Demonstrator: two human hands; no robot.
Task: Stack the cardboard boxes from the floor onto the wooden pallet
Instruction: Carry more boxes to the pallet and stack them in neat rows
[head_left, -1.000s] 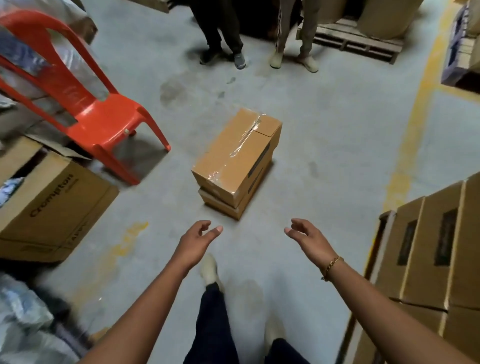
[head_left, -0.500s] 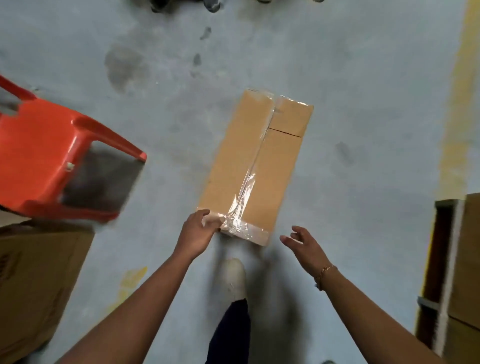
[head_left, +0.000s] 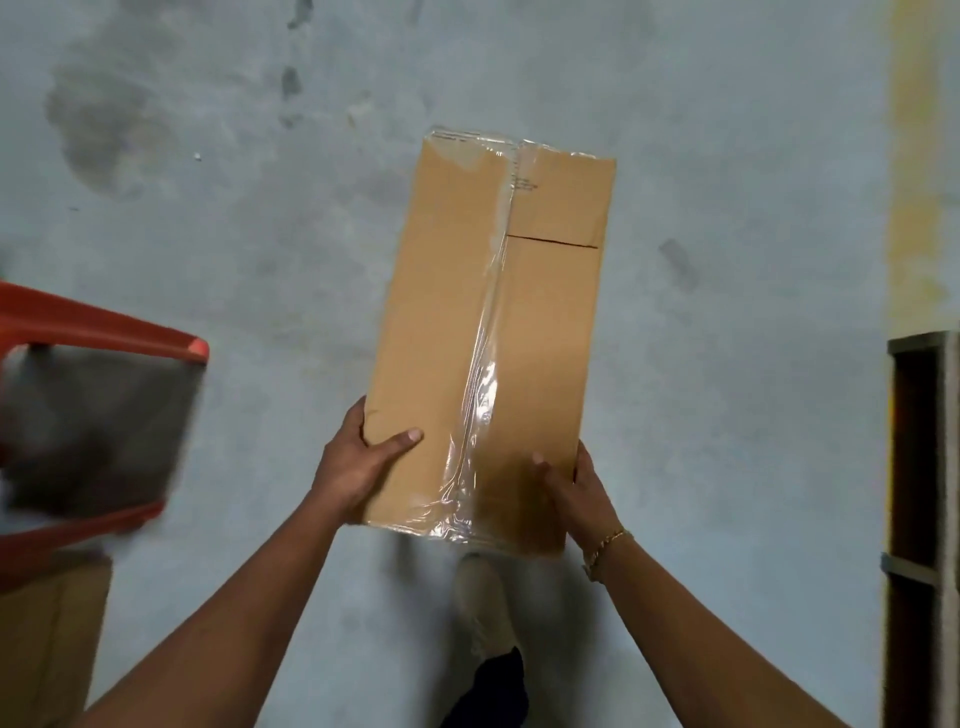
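Box (head_left: 493, 322), at centre, is held at its near end. Left hand (head_left: 358, 467) and right hand (head_left: 576, 493) each clamp a side edge, thumbs on top. It seems just lifted and is not yet stacked. The likely pallet (head_left: 919, 467) is at 3 o'clock. Chair (head_left: 104, 322) at 9 and carton (head_left: 47, 634) at 8 are off that path.

**Matt cardboard, glossy tape**

Here's the cardboard box (head_left: 441, 322), plain brown and matt. Down its middle runs clear tape (head_left: 485, 374), glossy and wrinkled, catching the light. The concrete floor (head_left: 234, 249) reads dull grey, rough and blotchy with stains. The red chair (head_left: 104, 325) shows smooth plastic. A gold-coloured bracelet (head_left: 607, 544) glints, probably metal.
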